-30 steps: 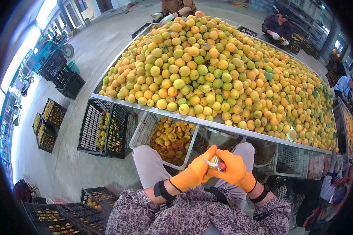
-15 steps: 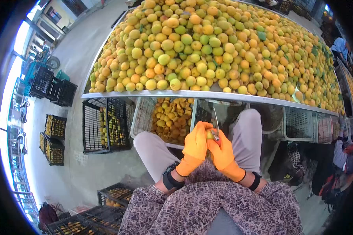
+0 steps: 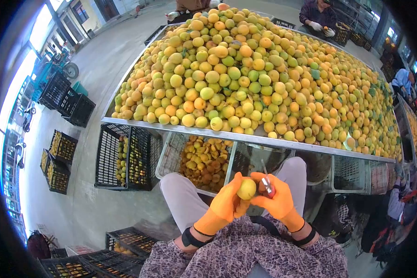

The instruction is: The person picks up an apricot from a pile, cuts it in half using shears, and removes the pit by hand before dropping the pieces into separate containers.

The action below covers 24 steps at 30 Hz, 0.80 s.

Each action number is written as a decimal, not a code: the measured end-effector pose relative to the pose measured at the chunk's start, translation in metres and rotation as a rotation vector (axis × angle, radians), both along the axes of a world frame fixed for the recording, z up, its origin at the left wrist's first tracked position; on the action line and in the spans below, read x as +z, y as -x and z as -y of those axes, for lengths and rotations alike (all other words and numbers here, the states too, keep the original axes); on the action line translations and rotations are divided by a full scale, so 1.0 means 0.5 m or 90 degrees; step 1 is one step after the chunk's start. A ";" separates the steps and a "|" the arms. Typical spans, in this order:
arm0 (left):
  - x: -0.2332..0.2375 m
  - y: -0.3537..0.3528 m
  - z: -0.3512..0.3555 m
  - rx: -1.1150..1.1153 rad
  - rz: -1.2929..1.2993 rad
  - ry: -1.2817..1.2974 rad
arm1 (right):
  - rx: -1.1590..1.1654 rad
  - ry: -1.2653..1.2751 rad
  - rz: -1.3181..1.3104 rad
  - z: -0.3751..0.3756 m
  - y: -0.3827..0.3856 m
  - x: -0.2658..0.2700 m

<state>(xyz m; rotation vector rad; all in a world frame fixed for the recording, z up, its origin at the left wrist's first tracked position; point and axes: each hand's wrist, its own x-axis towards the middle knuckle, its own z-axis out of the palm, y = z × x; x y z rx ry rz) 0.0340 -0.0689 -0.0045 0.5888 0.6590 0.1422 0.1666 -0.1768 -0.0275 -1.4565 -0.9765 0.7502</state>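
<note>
My left hand (image 3: 224,200), in an orange glove, is wrapped round a yellow-green apricot (image 3: 246,189) above my lap. Close to its right, my right hand (image 3: 278,199), gloved the same way, grips a small knife (image 3: 266,185) with a red handle and a thin blade pointing up and away. The blade stands a little apart from the fruit. Beyond both hands, a large heap of apricots (image 3: 227,78) fills a metal-edged table (image 3: 245,137). Under its edge, a grey crate (image 3: 170,155) holds opened apricot pieces (image 3: 206,162).
Black crates (image 3: 111,157) with fruit stand at the left, others (image 3: 125,241) behind my left side. More crates (image 3: 350,173) sit under the table at right. Two people (image 3: 320,16) with gloved hands are across the table; others (image 3: 403,81) are at far right.
My hands have moved apart and slightly down. The apricot now shows whole in my left hand, and the knife has come away from it. The view has tilted up, showing people across the table.
</note>
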 end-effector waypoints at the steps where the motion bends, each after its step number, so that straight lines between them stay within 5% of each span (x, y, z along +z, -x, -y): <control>1: -0.010 0.003 0.002 -0.037 0.016 -0.005 | 0.043 0.029 0.173 -0.002 -0.015 0.025; 13: 0.010 0.048 -0.002 -0.227 0.132 0.055 | 0.207 -0.019 0.179 -0.006 -0.020 0.055; 16: -0.014 0.054 0.003 -0.244 0.019 0.122 | 0.303 0.028 0.217 -0.010 -0.023 0.084; 19: -0.044 0.058 -0.003 -0.278 0.147 0.182 | 0.300 0.060 0.183 0.000 -0.027 0.054; 24: -0.032 0.055 0.011 -0.212 0.118 0.115 | 0.209 0.047 0.124 0.013 -0.011 0.025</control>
